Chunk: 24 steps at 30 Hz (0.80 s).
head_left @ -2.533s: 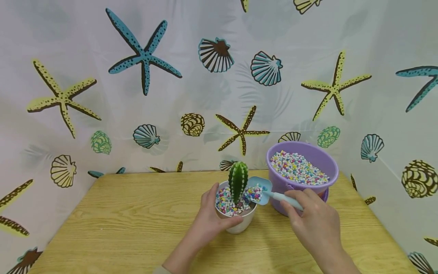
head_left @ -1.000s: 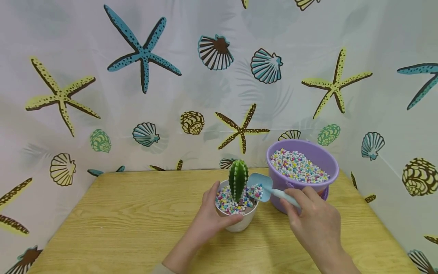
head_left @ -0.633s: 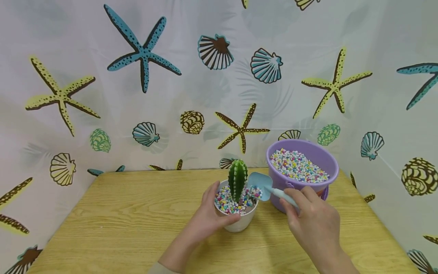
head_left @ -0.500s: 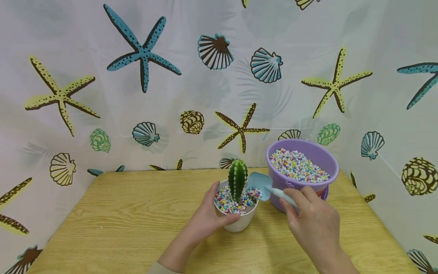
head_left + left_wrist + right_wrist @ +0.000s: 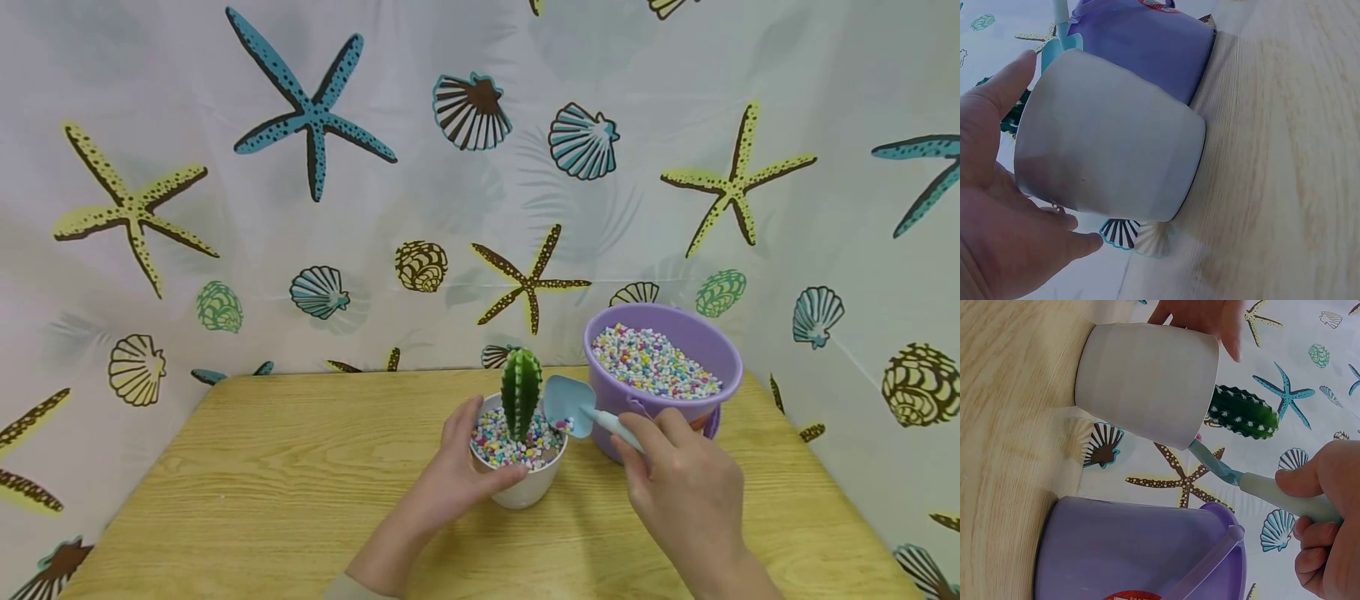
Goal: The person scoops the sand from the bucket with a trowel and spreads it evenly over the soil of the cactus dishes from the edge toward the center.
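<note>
A white flower pot (image 5: 525, 487) stands on the table, a green cactus (image 5: 521, 392) upright in it among small multicoloured pebbles (image 5: 498, 442). My left hand (image 5: 465, 471) grips the pot at its left side, thumb across the near rim and fingers round the far side. In my right hand (image 5: 690, 483) is the handle of a light blue toy shovel (image 5: 570, 404), its blade tilted at the pot's right rim. A few pebbles lie at the blade's lower edge. In the right wrist view the blade tip meets the pot's rim (image 5: 1207, 425).
A purple bucket (image 5: 611, 400) holding many of the same pebbles (image 5: 652, 362) stands just right of the pot, behind the shovel. Beneath everything is a wooden table (image 5: 300, 467). A curtain (image 5: 465, 200) printed with starfish and shells hangs behind and along the sides.
The heap of pebbles on the shovel has shrunk to a few, and more pebbles lie in the pot's right side. The blade tilts more steeply. My left hand stays on the pot.
</note>
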Each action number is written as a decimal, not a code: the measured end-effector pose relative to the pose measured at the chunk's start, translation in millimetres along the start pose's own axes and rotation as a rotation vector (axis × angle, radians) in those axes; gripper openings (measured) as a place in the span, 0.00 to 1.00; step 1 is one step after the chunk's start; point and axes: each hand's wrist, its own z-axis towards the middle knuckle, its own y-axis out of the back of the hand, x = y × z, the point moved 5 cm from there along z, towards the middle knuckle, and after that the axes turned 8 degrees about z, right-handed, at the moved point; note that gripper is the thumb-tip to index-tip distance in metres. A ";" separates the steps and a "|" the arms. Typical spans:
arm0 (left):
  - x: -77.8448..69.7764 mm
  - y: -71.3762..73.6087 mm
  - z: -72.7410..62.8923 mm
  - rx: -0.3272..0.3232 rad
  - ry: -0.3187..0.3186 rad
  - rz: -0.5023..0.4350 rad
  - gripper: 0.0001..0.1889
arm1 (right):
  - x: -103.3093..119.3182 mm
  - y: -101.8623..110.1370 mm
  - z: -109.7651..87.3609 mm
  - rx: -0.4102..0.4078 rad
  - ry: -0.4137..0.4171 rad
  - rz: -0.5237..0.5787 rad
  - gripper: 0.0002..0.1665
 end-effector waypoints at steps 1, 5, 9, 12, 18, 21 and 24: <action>-0.1 0.7 0.0 0.008 -0.003 -0.007 0.66 | 0.2 -0.1 -0.1 -0.006 0.005 0.000 0.19; 1.0 0.5 0.8 0.011 0.005 -0.012 0.68 | 0.9 -0.4 -0.7 -0.016 0.013 -0.006 0.20; 1.8 -2.1 2.0 -0.032 0.007 0.017 0.69 | 1.6 -0.5 -0.7 -0.014 0.015 -0.015 0.20; 1.0 -5.0 2.0 -0.053 0.008 0.048 0.70 | 2.5 -0.6 -0.5 -0.011 0.021 -0.019 0.20; -1.5 -4.6 0.0 -0.031 0.001 0.048 0.69 | 4.3 -0.4 -0.1 -0.002 0.033 -0.028 0.22; -1.6 -1.7 -0.1 -0.009 -0.008 0.023 0.68 | 5.3 -0.7 0.3 -0.001 0.038 -0.033 0.23; -1.7 -0.5 0.5 0.004 -0.004 -0.006 0.68 | 6.0 -1.1 0.5 0.001 0.042 -0.038 0.25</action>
